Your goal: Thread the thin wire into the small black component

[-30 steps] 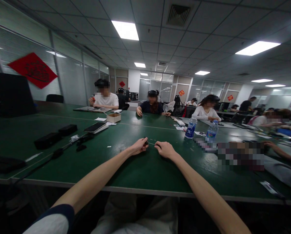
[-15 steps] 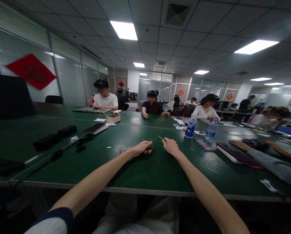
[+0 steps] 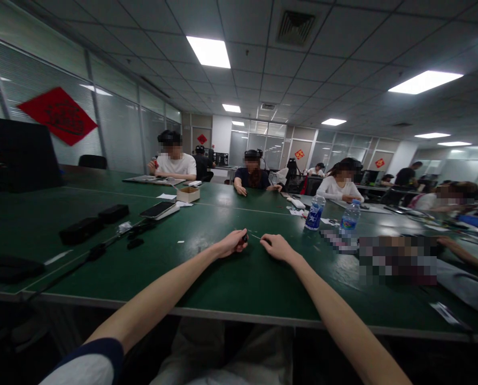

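Observation:
Both my arms reach out over a green table [image 3: 223, 283]. My left hand [image 3: 231, 243] is closed on a small dark object [image 3: 245, 237] that peeks out between thumb and fingers. My right hand [image 3: 277, 247] rests just to its right, fingers pinched on a thin pale pin or wire [image 3: 255, 236] whose tip points toward the dark object. The two hands are a few centimetres apart. What the small dark object is stays too tiny to make out.
Two water bottles [image 3: 314, 212] stand right of my hands. A phone on a white box [image 3: 159, 210], black cases [image 3: 81, 230] and a cable [image 3: 102, 247] lie to the left. Several people sit along the far side; another person's arm [image 3: 461, 254] lies at right.
My right hand, raised with the thin pin half a second ago, has come back down and closer to my left hand. The left hand stays closed on the dark object.

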A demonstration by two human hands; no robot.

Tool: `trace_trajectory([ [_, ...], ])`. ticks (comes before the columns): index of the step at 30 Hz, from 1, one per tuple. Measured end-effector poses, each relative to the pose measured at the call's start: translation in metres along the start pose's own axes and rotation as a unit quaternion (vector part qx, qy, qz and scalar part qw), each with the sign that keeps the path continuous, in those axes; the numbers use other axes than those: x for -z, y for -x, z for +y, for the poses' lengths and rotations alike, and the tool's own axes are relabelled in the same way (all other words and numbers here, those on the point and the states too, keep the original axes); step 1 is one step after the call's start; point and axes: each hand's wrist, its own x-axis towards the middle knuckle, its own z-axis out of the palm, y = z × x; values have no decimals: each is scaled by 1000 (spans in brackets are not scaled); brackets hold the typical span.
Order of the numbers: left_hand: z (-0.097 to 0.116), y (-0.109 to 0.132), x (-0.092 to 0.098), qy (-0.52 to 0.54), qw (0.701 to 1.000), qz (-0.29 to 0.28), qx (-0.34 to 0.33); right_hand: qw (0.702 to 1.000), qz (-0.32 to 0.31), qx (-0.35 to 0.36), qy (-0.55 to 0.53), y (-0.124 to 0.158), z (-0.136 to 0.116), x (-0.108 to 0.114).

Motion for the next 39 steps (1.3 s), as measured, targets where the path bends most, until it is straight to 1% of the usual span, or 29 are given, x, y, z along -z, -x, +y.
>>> trace_trajectory([
  [4,-2,-3,5,24,999,21,15,999,-11,29,9,2,-16,-1],
  [6,-3,-4,7,35,999,16,14,999,-2,31,11,3,-17,1],
  [9,-5,-5,10,43,999,6,13,999,28,34,10,4,-15,4],
  [11,-7,-7,12,46,999,7,12,998,41,46,1,4,-14,6],
  [15,-8,-8,13,53,998,10,14,997,35,70,-22,5,-17,8],
  [21,-6,-7,11,55,998,22,20,997,19,60,-36,8,-22,11],
  [25,-5,-6,10,58,998,16,18,997,10,62,-40,9,-22,13],
  [30,-5,-6,8,48,998,37,20,996,13,74,-39,9,-22,13],
  [36,-5,-5,9,53,998,21,18,996,17,76,-39,8,-21,12],
  [39,-3,-4,8,52,998,27,19,997,17,71,-33,8,-22,11],
])
